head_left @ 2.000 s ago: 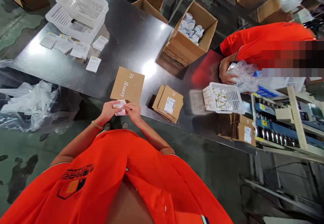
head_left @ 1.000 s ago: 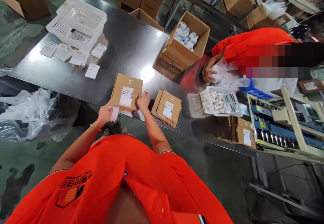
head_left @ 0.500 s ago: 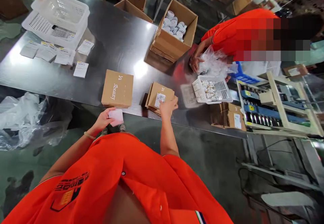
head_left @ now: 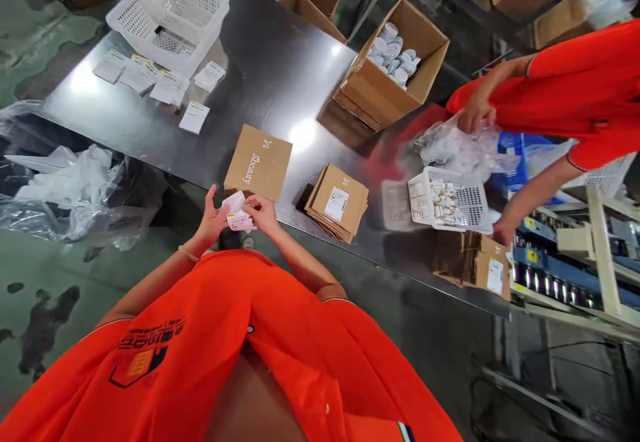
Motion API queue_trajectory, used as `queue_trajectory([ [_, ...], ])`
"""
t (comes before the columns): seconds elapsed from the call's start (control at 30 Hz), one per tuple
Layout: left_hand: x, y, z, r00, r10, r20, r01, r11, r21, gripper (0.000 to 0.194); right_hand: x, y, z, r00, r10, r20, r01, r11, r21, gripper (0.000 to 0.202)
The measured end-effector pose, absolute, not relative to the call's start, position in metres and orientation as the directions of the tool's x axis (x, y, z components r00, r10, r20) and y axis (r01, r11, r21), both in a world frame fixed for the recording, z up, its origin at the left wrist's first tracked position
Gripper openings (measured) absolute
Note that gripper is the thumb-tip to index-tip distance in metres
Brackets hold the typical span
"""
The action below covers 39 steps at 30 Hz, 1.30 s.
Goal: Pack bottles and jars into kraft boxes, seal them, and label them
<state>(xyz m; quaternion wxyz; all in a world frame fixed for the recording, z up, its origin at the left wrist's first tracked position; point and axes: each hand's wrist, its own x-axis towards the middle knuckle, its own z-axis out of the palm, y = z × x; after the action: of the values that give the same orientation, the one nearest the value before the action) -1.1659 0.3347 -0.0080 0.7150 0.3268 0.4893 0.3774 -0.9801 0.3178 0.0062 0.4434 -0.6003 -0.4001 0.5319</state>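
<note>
Near the table's front edge, my left hand (head_left: 212,221) holds a small stack of white labels (head_left: 240,221), thumb raised. My right hand (head_left: 262,214) pinches the right side of the same labels, close to my left hand. Just beyond them lies a stack of flat brown boxes (head_left: 259,163) with white lettering on top. To its right, an untouched smaller stack of brown cartons (head_left: 338,203) bears a white sticker on its top piece.
White baskets (head_left: 173,15) stand at the back left with label stacks (head_left: 170,87) before them. An open carton (head_left: 385,89) holds white rolls. At the right are a basket of small items (head_left: 450,199), plastic bags (head_left: 457,145) and a person's hands (head_left: 476,112).
My right hand has left the smaller carton stack and come over to the labels at my left hand. The camera view has shifted, and the other person's arms have spread apart.
</note>
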Motion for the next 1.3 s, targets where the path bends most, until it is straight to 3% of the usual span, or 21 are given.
queue_trajectory([
  [0.17, -1.16, 0.335, 0.003, 0.361, 0.879, -0.312, -0.144, 0.383, 0.912, 0.098, -0.979, 0.326, 0.018, 0.129, 0.946, -0.298, -0.037, -0.295, -0.955, 0.02],
  [0.3, -1.159, 0.341, 0.005, 0.446, 0.811, -0.38, -0.202, 0.504, 0.84, 0.134, -0.973, 0.323, 0.023, 0.159, 0.941, -0.3, -0.076, -0.291, -0.954, 0.017],
  [0.37, -1.156, 0.339, 0.005, 0.487, 0.78, -0.393, -0.235, 0.55, 0.801, 0.14, -0.972, 0.322, 0.025, 0.175, 0.938, -0.3, -0.086, -0.289, -0.954, 0.016],
  [0.63, -1.141, 0.347, 0.006, 0.393, 0.818, -0.42, -0.137, 0.504, 0.853, 0.081, -0.964, 0.315, 0.019, 0.16, 0.953, -0.259, 0.042, -0.269, -0.962, 0.019],
  [0.77, -1.136, 0.355, 0.005, 0.315, 0.858, -0.406, -0.051, 0.443, 0.895, 0.077, -0.96, 0.307, 0.014, 0.22, 0.973, -0.068, 0.338, -0.141, -0.93, 0.007],
  [0.93, -1.134, 0.36, 0.0, 0.275, 0.846, -0.458, -0.02, 0.481, 0.877, 0.075, -0.959, 0.297, 0.011, 0.123, 0.992, 0.025, 0.606, -0.055, -0.794, 0.023],
  [1.1, -1.14, 0.362, -0.008, 0.409, 0.76, -0.506, 0.045, 0.537, 0.843, 0.06, -0.961, 0.315, 0.013, 0.077, 0.987, 0.144, 0.594, 0.07, -0.801, 0.021],
  [1.3, -1.153, 0.359, -0.018, 0.448, 0.711, -0.543, 0.086, 0.57, 0.817, 0.064, -0.937, 0.365, 0.025, 0.285, 0.942, 0.175, 0.55, -0.011, -0.835, 0.018],
])
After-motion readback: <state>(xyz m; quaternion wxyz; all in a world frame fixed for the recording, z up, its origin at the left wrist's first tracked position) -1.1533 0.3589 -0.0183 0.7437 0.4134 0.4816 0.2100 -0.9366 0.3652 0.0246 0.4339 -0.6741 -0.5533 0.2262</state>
